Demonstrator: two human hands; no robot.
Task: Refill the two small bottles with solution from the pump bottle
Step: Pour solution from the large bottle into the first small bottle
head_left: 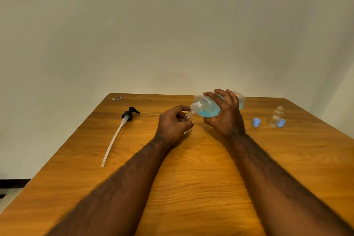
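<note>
While the right hand [226, 115] wraps the clear pump bottle of blue solution [208, 108], tipped sideways with its open neck low, the left hand [173, 123] pinches a small clear bottle [188, 117] just beneath, evidently to catch the pour above the wooden table [191, 168].

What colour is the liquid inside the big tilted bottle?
Light blue liquid, seen through the clear big bottle in the head view.
</note>
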